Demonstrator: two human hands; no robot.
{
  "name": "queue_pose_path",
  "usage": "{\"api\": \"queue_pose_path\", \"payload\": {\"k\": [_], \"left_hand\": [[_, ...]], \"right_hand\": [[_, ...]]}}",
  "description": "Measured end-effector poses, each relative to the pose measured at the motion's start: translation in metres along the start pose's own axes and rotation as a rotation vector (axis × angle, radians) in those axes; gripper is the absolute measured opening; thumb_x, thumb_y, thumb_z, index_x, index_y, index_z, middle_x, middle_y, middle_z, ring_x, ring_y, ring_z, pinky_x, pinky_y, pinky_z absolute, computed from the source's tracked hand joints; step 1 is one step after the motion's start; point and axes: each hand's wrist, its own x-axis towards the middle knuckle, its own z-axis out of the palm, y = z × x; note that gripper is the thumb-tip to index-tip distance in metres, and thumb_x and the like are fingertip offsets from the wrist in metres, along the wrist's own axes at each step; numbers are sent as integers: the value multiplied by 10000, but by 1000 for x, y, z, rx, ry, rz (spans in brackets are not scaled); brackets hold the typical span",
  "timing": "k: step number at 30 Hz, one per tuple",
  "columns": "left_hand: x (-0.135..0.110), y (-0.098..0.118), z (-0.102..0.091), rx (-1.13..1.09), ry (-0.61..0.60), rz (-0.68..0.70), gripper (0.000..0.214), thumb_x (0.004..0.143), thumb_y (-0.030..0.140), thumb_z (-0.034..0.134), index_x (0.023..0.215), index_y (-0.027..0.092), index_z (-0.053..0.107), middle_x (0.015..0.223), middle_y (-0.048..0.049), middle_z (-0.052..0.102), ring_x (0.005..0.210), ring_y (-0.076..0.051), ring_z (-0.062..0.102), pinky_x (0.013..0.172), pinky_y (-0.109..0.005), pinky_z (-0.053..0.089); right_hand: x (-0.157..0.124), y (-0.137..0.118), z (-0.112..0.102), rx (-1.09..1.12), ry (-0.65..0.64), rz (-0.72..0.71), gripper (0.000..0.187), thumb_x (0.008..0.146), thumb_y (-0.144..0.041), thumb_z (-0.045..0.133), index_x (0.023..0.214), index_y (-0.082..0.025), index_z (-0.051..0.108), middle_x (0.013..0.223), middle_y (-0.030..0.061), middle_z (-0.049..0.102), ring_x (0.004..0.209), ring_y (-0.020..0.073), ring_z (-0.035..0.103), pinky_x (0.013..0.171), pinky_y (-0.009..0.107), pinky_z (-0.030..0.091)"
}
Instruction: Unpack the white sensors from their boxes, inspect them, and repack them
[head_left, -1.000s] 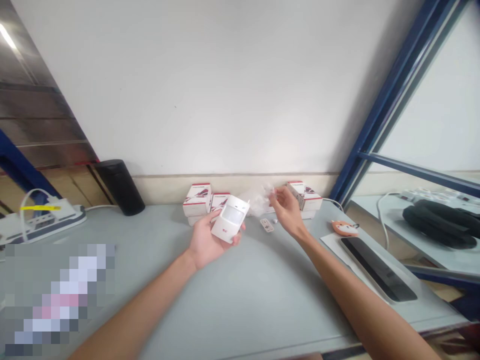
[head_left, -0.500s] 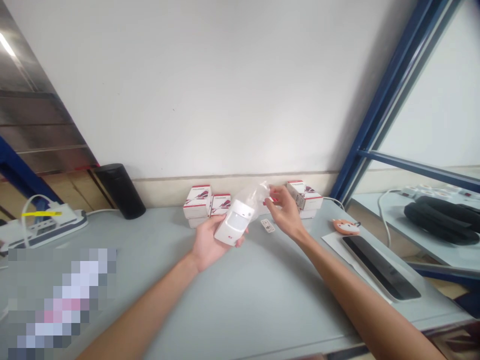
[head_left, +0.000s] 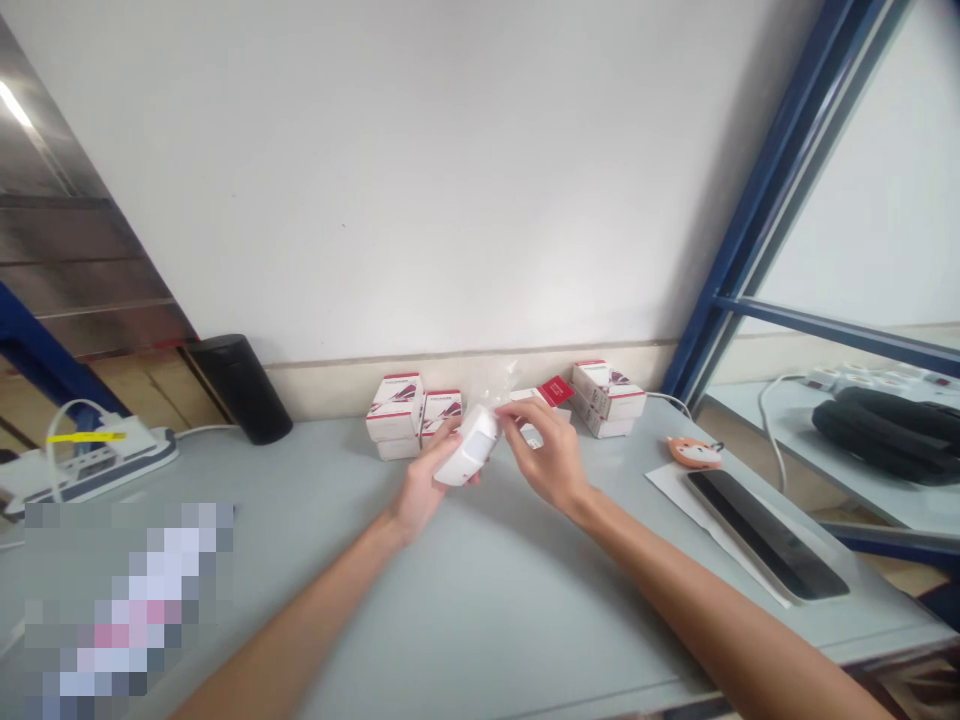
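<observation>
A white motion sensor (head_left: 466, 458) with a curved window lies tilted in my left hand (head_left: 420, 492), whose fingers wrap round its sides. Clear plastic bag film (head_left: 491, 385) stands up crumpled behind the sensor's upper end. My right hand (head_left: 549, 455) is closed in a pinch at that end, thumb and forefinger on the film close to the sensor. Whether the fingertips also touch the casing is hard to see. A small white printed piece (head_left: 531, 436) on the table is partly hidden behind my right hand.
White-and-red boxes (head_left: 395, 412) stand by the wall, with more boxes (head_left: 609, 400) right of a red card (head_left: 556, 390). A black cylinder (head_left: 244, 390) and a power strip (head_left: 112, 465) are at left. At right lie a phone (head_left: 765, 535) and an orange-and-white object (head_left: 694, 453).
My right hand has moved left and down, from the bag's far end to the sensor's top. The sensor has turned in my left hand. The red card now shows more fully.
</observation>
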Motion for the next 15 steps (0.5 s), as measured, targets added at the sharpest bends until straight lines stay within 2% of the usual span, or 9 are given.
{"api": "queue_pose_path", "payload": {"k": [4, 9, 11, 12, 14, 15], "left_hand": [[-3, 2, 4, 97, 15, -9, 354, 943, 345, 677, 1261, 191, 666, 978, -79, 729, 794, -207, 693, 692, -289, 499], [0, -2, 8, -82, 15, -14, 323, 980, 395, 625, 1196, 162, 683, 1095, -129, 739, 837, -226, 701, 679, -313, 508], [1, -4, 7, -125, 12, -8, 379, 977, 448, 634, 1207, 151, 684, 1121, -147, 737, 826, -229, 702, 679, -323, 511], [1, -4, 6, -111, 6, -3, 404, 964, 465, 657, 1215, 150, 680, 1123, -151, 738, 808, -226, 702, 678, -324, 510], [0, -5, 5, -37, -7, -5, 452, 935, 476, 704, 1257, 164, 659, 1145, -153, 738, 780, -218, 703, 680, -324, 506], [0, -5, 4, -1, -11, -15, 472, 924, 474, 720, 1286, 180, 645, 1179, -152, 734, 797, -221, 711, 695, -326, 509]], "right_hand": [[-2, -4, -2, 39, 43, 33, 136, 1010, -256, 546, 1053, -272, 674, 957, 43, 729, 844, 207, 672, 799, 378, 566], [-8, -5, 3, 52, -110, 24, 112, 991, -252, 551, 1053, -272, 641, 984, 40, 718, 886, 208, 667, 843, 392, 557], [-10, -2, 8, 101, -98, 114, 130, 998, -300, 552, 1107, -269, 615, 1064, 55, 690, 914, 202, 668, 829, 379, 572], [-11, 0, 11, 125, -45, 183, 174, 993, -339, 566, 1149, -267, 592, 1135, 71, 663, 947, 201, 666, 823, 372, 581], [-10, 4, 14, 167, 84, 369, 364, 950, -434, 635, 1252, -261, 529, 1272, 106, 589, 1015, 210, 657, 813, 367, 598], [-8, 6, 13, 199, 99, 476, 468, 923, -483, 668, 1299, -259, 500, 1306, 115, 566, 1028, 215, 657, 815, 371, 603]]}}
